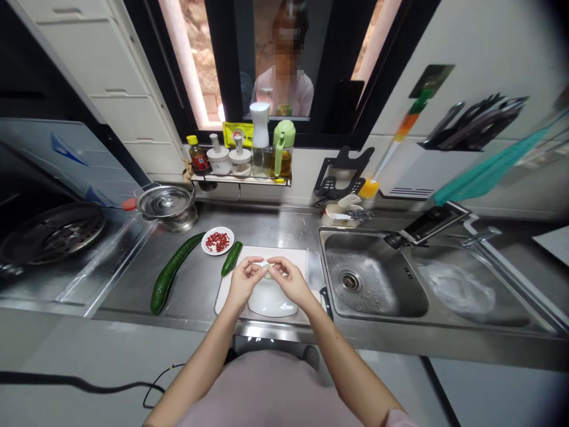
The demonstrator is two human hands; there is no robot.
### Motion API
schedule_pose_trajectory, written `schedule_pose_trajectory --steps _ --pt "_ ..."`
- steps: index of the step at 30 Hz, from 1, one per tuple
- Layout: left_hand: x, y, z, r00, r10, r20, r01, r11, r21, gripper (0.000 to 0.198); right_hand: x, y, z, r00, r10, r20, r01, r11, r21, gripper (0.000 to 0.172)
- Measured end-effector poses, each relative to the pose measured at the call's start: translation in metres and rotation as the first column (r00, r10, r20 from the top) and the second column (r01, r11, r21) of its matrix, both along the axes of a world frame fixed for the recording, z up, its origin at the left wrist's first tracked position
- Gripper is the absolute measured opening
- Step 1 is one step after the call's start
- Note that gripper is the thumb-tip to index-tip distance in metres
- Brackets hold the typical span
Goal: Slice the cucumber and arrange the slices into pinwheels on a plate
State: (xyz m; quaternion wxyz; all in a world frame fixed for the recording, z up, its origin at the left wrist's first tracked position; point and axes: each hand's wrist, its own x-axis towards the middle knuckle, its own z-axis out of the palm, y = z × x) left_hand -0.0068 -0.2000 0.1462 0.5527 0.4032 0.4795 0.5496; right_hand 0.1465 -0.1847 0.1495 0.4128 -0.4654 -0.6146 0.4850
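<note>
Lighting was moderate; edges stretched.
Glare streaked the grey stainless-steel countertop (191, 299); the upper-right corner fell dark.

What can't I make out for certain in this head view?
Small pale-green piece, head view: left hand and right hand partly cover it; too small to identify.
Glossy white dish, head view: far side hidden behind the hands.
Small red pieces on the round white plate, head view: too small to identify.
Flat white sheet, head view: cut off by the right edge.
</note>
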Motion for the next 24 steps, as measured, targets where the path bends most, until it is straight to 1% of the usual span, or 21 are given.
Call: schedule_pose_trajectory --steps 3,5,7,9,10,11,13,15,17,19,21,24 --pt "0.001 0.000 -0.001 1.000 -0.011 0.018 0.011 1.000 -0.014 0.045 0.001 -0.001 0.000 1.000 0.021 0.006 -0.021 1.000 -0.006 0.024" --pt "0.001 0.000 0.000 1.000 -0.013 0.028 0.013 1.000 -0.021 0.048 0.002 -0.001 0.002 1.000 0.020 0.001 -0.020 1.000 0.001 0.025" --pt "0.001 0.000 0.000 0.999 0.012 0.032 -0.011 0.999 -0.036 0.050 0.002 -0.001 0.005 1.000 0.004 -0.022 -0.004 1.000 0.001 0.027" --pt "0.000 -0.001 0.001 0.999 0.032 0.033 -0.029 0.994 -0.102 0.050 0.001 -0.001 0.007 0.999 -0.022 -0.050 0.022 1.000 -0.002 0.028" --pt "0.000 -0.002 0.001 0.999 0.016 0.050 -0.007 0.987 -0.163 0.051 0.001 -0.001 0.007 0.998 -0.033 -0.060 0.033 0.999 -0.005 0.028" --pt "-0.001 -0.003 0.002 0.996 -0.019 0.089 0.039 0.971 -0.236 0.052 0.001 -0.001 0.008 0.997 -0.041 -0.068 0.040 0.999 -0.008 0.029" --pt "-0.002 -0.004 0.002 0.969 -0.100 0.226 0.178 0.917 -0.358 0.053 0.000 -0.001 0.007 0.996 -0.039 -0.074 0.038 0.999 -0.017 0.029" --pt "-0.002 -0.004 0.003 0.922 -0.137 0.362 0.289 0.865 -0.410 0.052 0.001 -0.001 0.006 0.997 -0.023 -0.070 0.021 1.000 -0.021 0.029" --pt "-0.001 -0.003 0.005 0.900 -0.132 0.415 0.317 0.852 -0.416 0.048 0.002 -0.001 0.005 0.998 -0.009 -0.054 0.009 1.000 -0.005 0.029" --pt "-0.001 0.000 0.008 0.907 -0.129 0.400 0.300 0.865 -0.403 0.044 0.005 0.000 0.004 1.000 -0.008 -0.019 0.009 0.999 0.035 0.029" --pt "-0.001 0.002 0.011 0.925 -0.138 0.354 0.277 0.882 -0.380 0.042 0.008 0.001 0.003 1.000 -0.009 0.028 0.007 0.996 0.086 0.027" --pt "-0.002 0.004 0.015 0.940 -0.180 0.291 0.282 0.888 -0.363 0.043 0.013 0.003 0.005 0.997 -0.005 0.083 -0.008 0.988 0.151 0.024"
